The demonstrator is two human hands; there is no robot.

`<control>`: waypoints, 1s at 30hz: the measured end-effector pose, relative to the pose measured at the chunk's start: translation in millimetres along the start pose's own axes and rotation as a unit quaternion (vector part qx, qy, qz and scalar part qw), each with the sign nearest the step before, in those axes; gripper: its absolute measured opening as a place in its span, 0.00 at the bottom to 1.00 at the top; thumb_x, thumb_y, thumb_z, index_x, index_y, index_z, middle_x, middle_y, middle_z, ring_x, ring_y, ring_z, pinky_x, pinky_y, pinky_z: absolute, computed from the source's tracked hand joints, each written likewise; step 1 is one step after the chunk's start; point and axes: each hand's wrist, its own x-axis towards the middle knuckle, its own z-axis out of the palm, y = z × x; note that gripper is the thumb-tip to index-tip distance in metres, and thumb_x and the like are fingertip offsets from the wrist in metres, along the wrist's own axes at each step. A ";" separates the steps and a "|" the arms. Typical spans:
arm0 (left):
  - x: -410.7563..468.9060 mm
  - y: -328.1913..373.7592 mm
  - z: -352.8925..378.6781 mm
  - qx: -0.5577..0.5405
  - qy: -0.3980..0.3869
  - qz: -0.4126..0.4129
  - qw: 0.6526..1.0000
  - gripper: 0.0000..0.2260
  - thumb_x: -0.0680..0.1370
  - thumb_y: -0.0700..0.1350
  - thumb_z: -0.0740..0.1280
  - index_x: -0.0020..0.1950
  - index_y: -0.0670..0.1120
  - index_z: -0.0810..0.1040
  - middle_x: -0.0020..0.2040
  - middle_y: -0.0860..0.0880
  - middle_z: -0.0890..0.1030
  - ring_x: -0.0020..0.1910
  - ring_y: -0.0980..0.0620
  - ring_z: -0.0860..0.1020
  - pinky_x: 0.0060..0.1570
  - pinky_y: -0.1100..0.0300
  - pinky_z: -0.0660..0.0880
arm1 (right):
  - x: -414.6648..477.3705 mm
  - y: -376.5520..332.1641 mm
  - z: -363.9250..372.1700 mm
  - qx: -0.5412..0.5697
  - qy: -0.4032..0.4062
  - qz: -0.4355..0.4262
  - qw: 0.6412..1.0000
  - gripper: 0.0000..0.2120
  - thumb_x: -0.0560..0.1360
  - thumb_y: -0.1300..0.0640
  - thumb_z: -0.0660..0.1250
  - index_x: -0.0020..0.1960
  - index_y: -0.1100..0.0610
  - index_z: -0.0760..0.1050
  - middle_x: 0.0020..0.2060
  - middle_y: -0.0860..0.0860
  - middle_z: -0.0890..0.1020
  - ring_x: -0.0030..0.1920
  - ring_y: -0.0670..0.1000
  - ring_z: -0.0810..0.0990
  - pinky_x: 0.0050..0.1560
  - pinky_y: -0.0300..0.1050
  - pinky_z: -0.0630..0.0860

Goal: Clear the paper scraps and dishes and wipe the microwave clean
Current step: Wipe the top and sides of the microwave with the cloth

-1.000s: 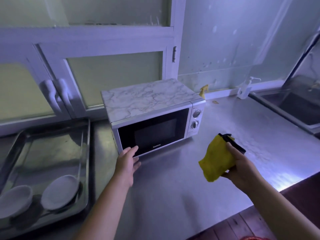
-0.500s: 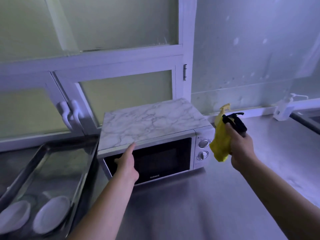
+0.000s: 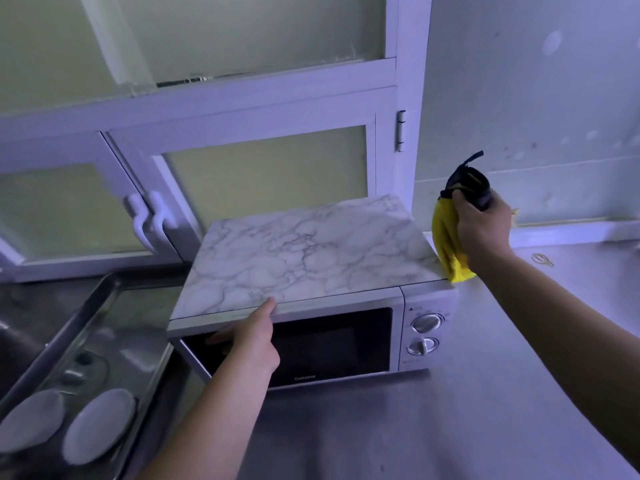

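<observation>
While the left hand (image 3: 254, 336) rests open on the white marble-topped microwave (image 3: 311, 271), the right hand (image 3: 483, 230) grips a yellow cloth (image 3: 446, 244) — beside its top edge.

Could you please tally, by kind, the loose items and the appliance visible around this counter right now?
Microwave: 1
White dishes in the metal tray, one beside the other: 2
Yellow cloth, held in the right hand: 1
Black spray head, same hand: 1
Total: 5
The left hand rests on the microwave door.

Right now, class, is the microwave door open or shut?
Shut: the microwave door sits flush with the control panel, no gap showing.
</observation>
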 end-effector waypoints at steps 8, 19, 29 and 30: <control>16.6 21.9 -15.4 0.023 -0.035 0.048 0.998 0.58 0.68 0.49 0.81 0.80 0.55 0.38 0.78 0.46 0.60 0.74 0.41 0.63 0.62 0.39 0.74 | 11.2 -0.1 4.1 0.024 -0.017 -0.052 0.998 0.08 0.76 0.54 0.68 0.40 0.43 0.76 0.28 0.30 0.77 0.30 0.30 0.73 0.34 0.23 0.68; 15.6 17.2 -20.2 0.035 -0.044 0.079 0.995 0.56 0.69 0.53 0.80 0.80 0.60 0.40 0.77 0.56 0.58 0.69 0.47 0.66 0.46 0.45 0.83 | 56.0 22.0 42.2 -0.061 0.004 -0.076 0.995 0.02 0.75 0.51 0.64 0.46 0.47 0.76 0.35 0.38 0.78 0.37 0.40 0.75 0.38 0.36 0.69; 20.6 12.3 -19.7 0.028 -0.059 0.096 0.993 0.52 0.70 0.52 0.79 0.80 0.60 0.43 0.77 0.54 0.60 0.59 0.49 0.69 0.44 0.45 0.83 | 100.9 71.8 134.8 -0.337 -0.251 -0.084 0.904 0.14 0.77 0.45 0.62 0.61 0.38 0.76 0.53 0.42 0.82 0.57 0.52 0.78 0.62 0.57 0.71; 21.3 11.3 -19.7 0.027 -0.058 0.098 0.993 0.52 0.70 0.53 0.79 0.80 0.61 0.43 0.77 0.54 0.60 0.54 0.49 0.72 0.44 0.46 0.83 | 105.4 72.6 139.9 -0.337 -0.246 -0.079 0.905 0.14 0.77 0.45 0.61 0.61 0.38 0.76 0.52 0.43 0.83 0.55 0.53 0.78 0.61 0.56 0.72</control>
